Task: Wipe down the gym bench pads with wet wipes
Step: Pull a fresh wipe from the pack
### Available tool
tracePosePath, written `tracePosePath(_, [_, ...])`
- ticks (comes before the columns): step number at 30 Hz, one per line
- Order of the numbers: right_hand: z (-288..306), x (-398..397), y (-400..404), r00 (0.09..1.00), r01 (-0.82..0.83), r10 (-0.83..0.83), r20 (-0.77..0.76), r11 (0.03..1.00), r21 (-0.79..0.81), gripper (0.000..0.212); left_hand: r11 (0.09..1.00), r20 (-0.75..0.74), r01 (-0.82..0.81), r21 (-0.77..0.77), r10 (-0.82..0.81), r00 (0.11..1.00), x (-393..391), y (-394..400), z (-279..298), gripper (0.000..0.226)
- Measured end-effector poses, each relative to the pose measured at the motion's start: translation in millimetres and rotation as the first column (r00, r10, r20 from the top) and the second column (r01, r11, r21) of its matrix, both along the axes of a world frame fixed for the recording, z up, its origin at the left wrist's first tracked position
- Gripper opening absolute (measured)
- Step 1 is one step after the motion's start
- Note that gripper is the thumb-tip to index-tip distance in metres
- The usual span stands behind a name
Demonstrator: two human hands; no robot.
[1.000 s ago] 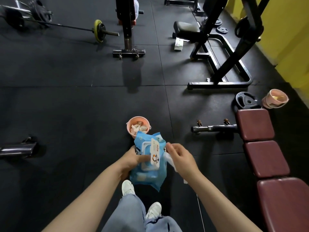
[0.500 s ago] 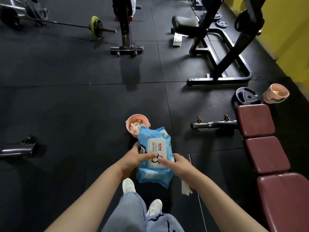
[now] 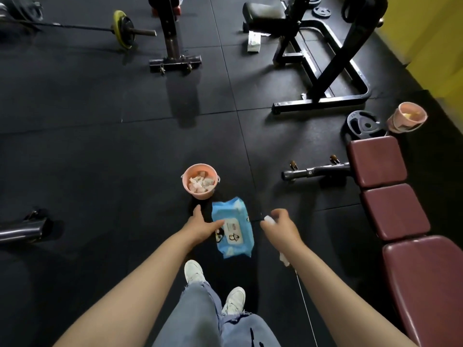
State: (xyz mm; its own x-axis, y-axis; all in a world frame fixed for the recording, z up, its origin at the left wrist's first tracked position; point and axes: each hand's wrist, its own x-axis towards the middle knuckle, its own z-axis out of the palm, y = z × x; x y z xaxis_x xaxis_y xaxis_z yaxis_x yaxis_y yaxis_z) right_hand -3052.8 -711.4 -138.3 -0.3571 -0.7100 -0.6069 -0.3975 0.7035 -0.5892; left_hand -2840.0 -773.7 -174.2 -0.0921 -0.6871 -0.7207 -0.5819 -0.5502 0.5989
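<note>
A blue pack of wet wipes [image 3: 233, 231] with a white lid lies on the black floor in front of my feet. My left hand [image 3: 200, 225] is spread beside the pack's left edge, thumb near it, holding nothing. My right hand [image 3: 280, 227] is to the pack's right and grips a white wet wipe [image 3: 284, 259] that hangs below my wrist. The maroon bench pads [image 3: 393, 211] run along the right side, apart from both hands.
A pink bucket [image 3: 200, 181] with used wipes stands just beyond the pack. Another pink bucket [image 3: 407, 117] and a weight plate [image 3: 362, 123] sit by the bench's far end. A black rack frame [image 3: 323, 71], a barbell [image 3: 122, 30] and the yellow wall [image 3: 436, 38] lie farther off.
The pack's lid got closed and the pack went down from my hands onto the floor. My left hand let go of it; my right hand moved right with the wipe.
</note>
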Motion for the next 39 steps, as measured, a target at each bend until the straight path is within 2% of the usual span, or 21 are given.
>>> tracePosePath(3, [3, -6, -2, 0.983, 0.115, -0.11, 0.146, 0.993, -0.029, 0.031, 0.993, -0.027, 0.114, -0.024, -0.114, 0.993, -8, 0, 2, 0.068])
tracePosePath(5, [6, -7, -1, 0.961, 0.179, -0.164, 0.223, 0.983, -0.044, 0.027, 0.991, -0.15, 0.119, -0.062, -0.127, 0.981, -18, 7, 9, 0.041])
tracePosePath(7, [9, -8, 0, 0.936, 0.195, -0.168, 0.31, 0.979, -0.059, 0.025, 0.993, -0.311, 0.098, -0.064, -0.113, 0.944, -27, 18, 19, 0.03])
tracePosePath(9, [17, -9, 2, 0.915, 0.156, -0.103, 0.391, 0.982, -0.106, 0.021, 0.99, -0.409, 0.122, -0.068, -0.14, 0.902, -32, 28, 29, 0.035])
tracePosePath(12, [25, -10, 5, 0.871, 0.137, -0.045, 0.49, 0.979, -0.153, 0.037, 0.985, -0.491, 0.165, -0.055, -0.171, 0.855, -38, 38, 39, 0.05])
tracePosePath(14, [30, -8, 8, 0.89, 0.092, 0.018, 0.455, 0.972, -0.218, 0.022, 0.985, -0.511, 0.163, -0.054, -0.168, 0.843, -39, 41, 39, 0.053])
tracePosePath(15, [32, -7, 9, 0.9, 0.08, 0.036, 0.434, 0.966, -0.246, 0.016, 0.986, -0.511, 0.148, -0.076, -0.166, 0.843, -39, 43, 41, 0.048])
tracePosePath(19, [38, -5, 13, 0.917, 0.034, 0.088, 0.388, 0.954, -0.298, 0.016, 0.98, -0.437, 0.09, -0.18, -0.162, 0.885, -39, 43, 45, 0.024])
tracePosePath(22, [33, -7, 13, 0.901, 0.138, -0.002, 0.433, 0.949, -0.284, 0.014, 0.981, -0.453, 0.036, -0.192, -0.121, 0.883, -35, 40, 48, 0.015])
tracePosePath(24, [29, -7, 12, 0.838, 0.277, -0.137, 0.528, 0.94, -0.196, 0.016, 0.981, -0.437, 0.025, -0.192, -0.109, 0.893, -33, 40, 50, 0.014])
tracePosePath(26, [24, -6, 14, 0.702, 0.371, -0.249, 0.667, 0.928, -0.044, 0.028, 0.987, -0.472, -0.015, -0.161, -0.064, 0.879, -33, 41, 52, 0.016])
tracePosePath(27, [21, -5, 16, 0.641, 0.355, -0.264, 0.721, 0.935, 0.026, 0.037, 0.991, -0.507, -0.052, -0.12, -0.017, 0.862, -34, 41, 53, 0.018])
tracePosePath(28, [19, -4, 19, 0.623, 0.305, -0.254, 0.74, 0.95, 0.069, 0.046, 0.993, -0.54, -0.087, -0.074, 0.034, 0.841, -35, 42, 54, 0.02])
tracePosePath(29, [17, -3, 23, 0.636, 0.254, -0.23, 0.737, 0.964, 0.082, 0.056, 0.992, -0.56, -0.12, -0.035, 0.08, 0.825, -35, 42, 55, 0.021])
tracePosePath(31, [11, -2, 28, 0.72, 0.227, -0.192, 0.667, 0.973, 0.034, 0.067, 0.987, -0.541, -0.157, -0.024, 0.119, 0.833, -35, 42, 55, 0.02])
tracePosePath(35, [11, 0, 36, 0.901, 0.201, -0.111, 0.419, 0.963, -0.177, 0.051, 0.971, -0.366, -0.201, -0.132, 0.14, 0.92, -32, 41, 46, 0.02])
tracePosePath(39, [14, 1, 41, 0.957, 0.023, 0.074, 0.282, 0.945, -0.326, 0.03, 0.949, -0.262, -0.113, -0.293, 0.034, 0.965, -28, 42, 47, 0.026])
